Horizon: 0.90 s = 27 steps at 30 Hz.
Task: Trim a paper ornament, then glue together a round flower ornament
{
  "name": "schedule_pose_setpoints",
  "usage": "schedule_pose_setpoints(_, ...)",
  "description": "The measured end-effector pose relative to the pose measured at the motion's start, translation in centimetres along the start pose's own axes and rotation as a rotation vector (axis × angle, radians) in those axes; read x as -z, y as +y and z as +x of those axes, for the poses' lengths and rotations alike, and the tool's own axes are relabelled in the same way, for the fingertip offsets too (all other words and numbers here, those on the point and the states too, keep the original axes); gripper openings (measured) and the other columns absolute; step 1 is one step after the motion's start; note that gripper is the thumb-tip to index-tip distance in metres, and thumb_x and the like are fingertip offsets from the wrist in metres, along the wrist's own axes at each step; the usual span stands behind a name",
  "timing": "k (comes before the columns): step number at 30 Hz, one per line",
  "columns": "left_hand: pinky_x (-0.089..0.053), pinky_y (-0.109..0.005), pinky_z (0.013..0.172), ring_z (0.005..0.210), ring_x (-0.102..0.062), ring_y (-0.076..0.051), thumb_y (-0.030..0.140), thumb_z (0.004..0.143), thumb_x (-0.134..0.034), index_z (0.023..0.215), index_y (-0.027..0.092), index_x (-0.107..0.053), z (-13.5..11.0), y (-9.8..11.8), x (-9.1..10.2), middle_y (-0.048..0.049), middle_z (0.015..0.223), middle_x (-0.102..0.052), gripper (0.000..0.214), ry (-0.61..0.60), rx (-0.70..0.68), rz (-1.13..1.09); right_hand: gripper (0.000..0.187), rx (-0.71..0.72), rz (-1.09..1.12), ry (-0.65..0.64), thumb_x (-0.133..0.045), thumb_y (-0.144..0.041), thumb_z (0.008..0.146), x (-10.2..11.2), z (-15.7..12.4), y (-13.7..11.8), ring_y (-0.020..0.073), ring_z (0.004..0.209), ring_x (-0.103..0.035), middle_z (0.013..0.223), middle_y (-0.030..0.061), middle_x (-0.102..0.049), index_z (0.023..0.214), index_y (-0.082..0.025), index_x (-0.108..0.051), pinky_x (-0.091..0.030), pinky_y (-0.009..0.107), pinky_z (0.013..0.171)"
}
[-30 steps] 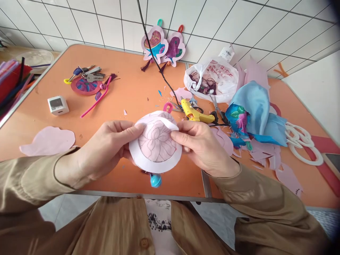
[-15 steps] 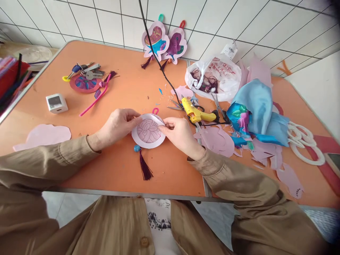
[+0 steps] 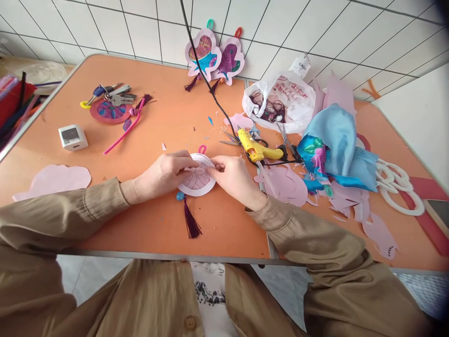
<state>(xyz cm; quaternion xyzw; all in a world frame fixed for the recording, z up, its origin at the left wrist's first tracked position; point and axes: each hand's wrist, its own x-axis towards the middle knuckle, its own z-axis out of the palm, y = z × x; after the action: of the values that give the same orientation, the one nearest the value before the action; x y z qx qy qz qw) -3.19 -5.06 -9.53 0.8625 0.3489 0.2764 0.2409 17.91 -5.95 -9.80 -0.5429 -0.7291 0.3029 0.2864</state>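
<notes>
A round white paper disc with a pale pink flower drawing (image 3: 197, 181) lies on the orange table (image 3: 168, 121). A pink loop sticks out at its top, and a blue bead with a dark purple tassel (image 3: 191, 220) hangs from its near edge. My left hand (image 3: 164, 173) presses its fingers on the disc's left and upper rim. My right hand (image 3: 233, 178) pinches the disc's upper right rim with its fingers together.
A yellow glue gun (image 3: 257, 150) and scissors lie just right of my hands. Blue fabric (image 3: 333, 145), pink paper scraps and a white bag (image 3: 280, 103) crowd the right. Keys (image 3: 112, 93), a pink pipe cleaner and a small white device (image 3: 72, 136) sit at the left.
The disc was held up close to the camera. It has come down flat onto the table, and both hands now press and pinch along its top rim.
</notes>
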Motion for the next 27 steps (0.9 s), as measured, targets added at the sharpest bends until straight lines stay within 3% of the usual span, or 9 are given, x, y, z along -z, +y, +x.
schedule_pose_setpoints(6,-0.043,-0.024,0.063,0.070,-0.058,-0.015,0.017,0.088,-0.051,0.099,0.016,-0.075,1.3,0.1,0.0,-0.0077,0.085,-0.063,0.026,-0.118,0.072,0.110,0.016,-0.027,-0.060,-0.037,-0.066,-0.026,0.084,0.0,0.3,0.1,0.0118,0.058,-0.044,0.060,-0.0009,-0.056,0.074,-0.015,-0.070,-0.032,0.028,0.058)
schedule_pose_setpoints(14,-0.045,-0.025,0.065,0.074,-0.060,-0.015,0.021,0.092,-0.051,0.099,0.015,-0.075,1.6,-0.4,-0.7,-0.0082,0.087,-0.064,0.026,-0.103,0.064,0.159,0.032,0.018,-0.102,-0.055,-0.060,-0.038,0.092,0.4,0.2,-0.1,0.0116,0.058,-0.044,0.062,0.0003,-0.057,0.074,-0.013,-0.069,-0.032,0.028,0.059)
schedule_pose_setpoints(18,-0.047,-0.025,0.066,0.075,-0.061,-0.014,0.017,0.090,-0.053,0.101,0.014,-0.076,1.7,-0.6,-0.2,-0.0066,0.089,-0.065,0.026,-0.119,0.101,0.095,0.026,0.058,-0.155,-0.048,-0.059,-0.035,0.092,0.8,-0.3,-0.2,0.0126,0.059,-0.048,0.063,0.0008,-0.059,0.082,-0.013,-0.070,-0.035,0.028,0.060)
schedule_pose_setpoints(22,-0.046,-0.024,0.065,0.073,-0.061,-0.013,0.019,0.089,-0.055,0.096,0.013,-0.076,1.9,-0.6,0.1,-0.0062,0.089,-0.067,0.023,-0.077,0.162,0.011,0.017,0.086,-0.279,-0.013,-0.065,-0.028,0.087,1.1,-1.0,0.0,0.0166,0.062,-0.056,0.067,0.0032,-0.064,0.093,-0.013,-0.070,-0.039,0.029,0.063)
schedule_pose_setpoints(27,-0.047,-0.024,0.062,0.067,-0.058,-0.011,0.024,0.086,-0.060,0.093,0.013,-0.075,1.9,-0.8,0.3,-0.0059,0.088,-0.068,0.019,0.067,0.212,-0.054,0.014,0.140,-0.281,-0.027,-0.065,-0.022,0.085,0.9,-1.1,0.4,0.0163,0.060,-0.056,0.067,0.0019,-0.064,0.096,-0.015,-0.070,-0.040,0.029,0.062)
